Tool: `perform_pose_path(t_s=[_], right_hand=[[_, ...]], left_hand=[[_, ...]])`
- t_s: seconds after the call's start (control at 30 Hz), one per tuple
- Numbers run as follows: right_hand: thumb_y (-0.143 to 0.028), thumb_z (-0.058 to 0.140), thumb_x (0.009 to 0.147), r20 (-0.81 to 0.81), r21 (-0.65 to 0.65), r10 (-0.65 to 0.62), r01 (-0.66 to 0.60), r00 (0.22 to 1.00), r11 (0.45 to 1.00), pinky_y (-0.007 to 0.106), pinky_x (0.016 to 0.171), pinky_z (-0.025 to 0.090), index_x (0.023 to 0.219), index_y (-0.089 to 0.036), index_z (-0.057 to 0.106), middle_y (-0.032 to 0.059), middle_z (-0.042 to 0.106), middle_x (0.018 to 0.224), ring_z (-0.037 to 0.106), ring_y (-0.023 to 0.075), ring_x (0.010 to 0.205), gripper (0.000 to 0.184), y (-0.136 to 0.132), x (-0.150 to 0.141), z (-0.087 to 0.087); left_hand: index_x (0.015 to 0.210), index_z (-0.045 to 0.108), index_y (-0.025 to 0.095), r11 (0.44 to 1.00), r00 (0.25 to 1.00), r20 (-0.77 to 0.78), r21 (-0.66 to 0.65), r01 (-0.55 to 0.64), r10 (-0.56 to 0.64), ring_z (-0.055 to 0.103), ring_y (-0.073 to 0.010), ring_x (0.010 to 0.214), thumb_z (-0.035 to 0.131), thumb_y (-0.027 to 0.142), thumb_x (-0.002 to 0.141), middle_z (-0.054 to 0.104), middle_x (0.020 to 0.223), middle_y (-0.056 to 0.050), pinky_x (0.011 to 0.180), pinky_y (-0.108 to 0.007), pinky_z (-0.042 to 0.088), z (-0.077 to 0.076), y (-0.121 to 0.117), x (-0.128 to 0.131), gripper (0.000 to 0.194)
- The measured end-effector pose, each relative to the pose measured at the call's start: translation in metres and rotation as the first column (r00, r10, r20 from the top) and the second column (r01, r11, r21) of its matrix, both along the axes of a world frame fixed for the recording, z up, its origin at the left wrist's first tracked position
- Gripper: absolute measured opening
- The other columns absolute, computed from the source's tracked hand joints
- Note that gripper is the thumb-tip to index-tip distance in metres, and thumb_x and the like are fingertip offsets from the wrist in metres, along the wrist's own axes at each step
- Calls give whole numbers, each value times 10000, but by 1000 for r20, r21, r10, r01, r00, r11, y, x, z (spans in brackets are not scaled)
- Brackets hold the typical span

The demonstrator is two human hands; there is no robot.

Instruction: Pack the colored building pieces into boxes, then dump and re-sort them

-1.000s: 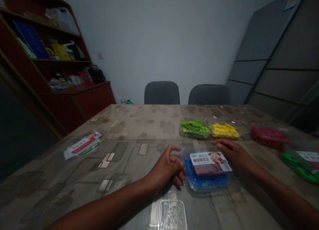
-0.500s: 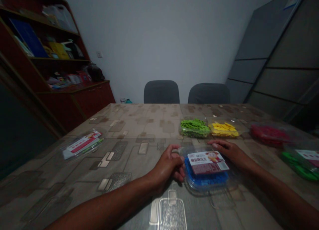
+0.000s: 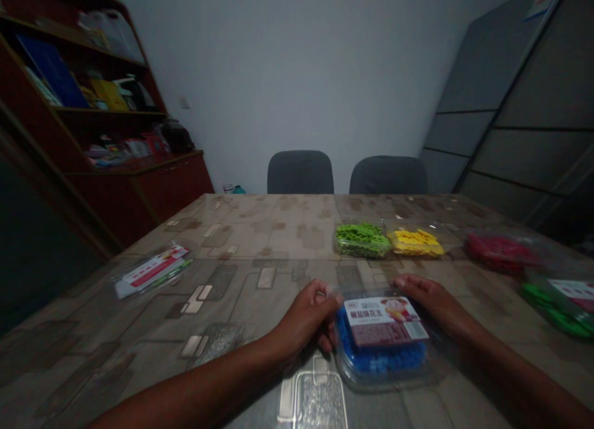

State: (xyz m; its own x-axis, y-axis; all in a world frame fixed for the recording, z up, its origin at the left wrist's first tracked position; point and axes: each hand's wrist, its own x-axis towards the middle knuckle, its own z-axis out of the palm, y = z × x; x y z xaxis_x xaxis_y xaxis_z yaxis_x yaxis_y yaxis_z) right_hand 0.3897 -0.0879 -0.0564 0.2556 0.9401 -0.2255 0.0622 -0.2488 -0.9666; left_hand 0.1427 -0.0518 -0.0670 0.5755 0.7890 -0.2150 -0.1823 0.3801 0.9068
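A clear plastic box [image 3: 385, 361] with blue contents and a white and dark-red label on its lid is in front of me at right of centre. My left hand [image 3: 313, 314] grips its left edge, thumb on top and fingers curled beneath. At the far right corner, my right hand [image 3: 424, 293] holds the rim with its fingers bent over the edge; part of that grip is hidden. The lid is on the box, and the blue pieces inside are too blurred to tell apart.
Behind the box stand an open clear box of light-green pieces [image 3: 362, 238] and one of yellow pieces [image 3: 417, 242]. Farther right are a box of red pieces [image 3: 503, 251] and a labelled box of green pieces [image 3: 557, 308]. A flat labelled packet [image 3: 153, 271] lies at left.
The blue-filled box has come slightly closer to me, its near edge now lower in view. Both hands have moved with it, staying on its edges.
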Motion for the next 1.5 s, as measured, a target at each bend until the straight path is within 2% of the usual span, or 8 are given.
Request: perform_pose_path(t_s=[0.47, 0.67, 0.77, 0.9, 1.07, 1.23, 1.37, 1.5], right_hand=[[-561, 826, 637, -19, -50, -13, 12, 1000, 999, 276, 527, 484, 787, -194, 665, 3, 688, 678, 640, 184, 584, 428, -2, -4, 3], [-637, 808, 633, -88, -71, -73, 67, 993, 995, 301, 607, 557, 870, -233, 713, 24, 690, 683, 685, 239, 732, 478, -21, 2, 11], [-575, 884, 563, -163, -83, -41, 28, 986, 996, 266, 597, 556, 799, -216, 718, 25, 687, 690, 664, 209, 707, 461, -32, 9, 16], [-456, 916, 599, -327, -105, 3, -39, 945, 994, 242, 607, 559, 813, -195, 717, 17, 703, 733, 651, 161, 653, 391, -38, 12, 14], [-425, 905, 639, -341, -114, -33, -7, 940, 993, 197, 539, 509, 795, -192, 700, -14, 655, 653, 608, 123, 591, 347, -37, 13, 6], [-549, 818, 716, -305, -104, 40, -75, 951, 992, 185, 429, 409, 793, -180, 681, -30, 580, 590, 510, 96, 492, 401, -41, 27, 7], [-489, 854, 699, -289, -161, 124, -176, 949, 971, 170, 458, 425, 955, -205, 696, -26, 628, 676, 558, 93, 536, 413, -54, 35, 15], [-396, 883, 682, -299, -162, 98, -152, 949, 975, 193, 564, 502, 1151, -251, 654, 14, 717, 872, 658, 132, 681, 542, -64, 29, 18]], left_hand=[[914, 473, 186, 1000, 1000, 15, 28, -2, 1, 517, -91, 381, 745, 446, 789, 579, 547, 36, 362, -157, 448, -5, -1, -3, 397], [978, 478, 176, 1000, 1000, 9, -6, 14, -14, 542, -93, 413, 742, 502, 808, 583, 578, 33, 374, -157, 472, -1, 0, -6, 452], [1016, 469, 174, 998, 998, 31, -28, 52, -51, 548, -93, 426, 851, 421, 710, 604, 607, 31, 373, -159, 483, 1, 1, -7, 549], [1032, 480, 165, 995, 997, 51, -67, 68, -65, 558, -88, 441, 916, 300, 612, 613, 646, 34, 377, -156, 489, 1, 3, -8, 621], [1033, 478, 163, 995, 996, 33, -62, 82, -80, 572, -92, 447, 907, 331, 637, 632, 640, 18, 404, -168, 512, 0, 4, -10, 607], [1071, 443, 167, 986, 987, 0, -56, 159, -160, 611, -113, 461, 874, 368, 699, 669, 654, -14, 405, -172, 528, 2, 5, -15, 604], [1126, 425, 161, 973, 977, 0, -85, 213, -214, 613, -109, 453, 914, 326, 643, 677, 649, -15, 403, -169, 540, 7, 5, -17, 707], [1138, 437, 153, 973, 976, 5, -82, 217, -218, 604, -103, 437, 923, 319, 628, 682, 654, -21, 396, -174, 543, 9, 5, -17, 723]])
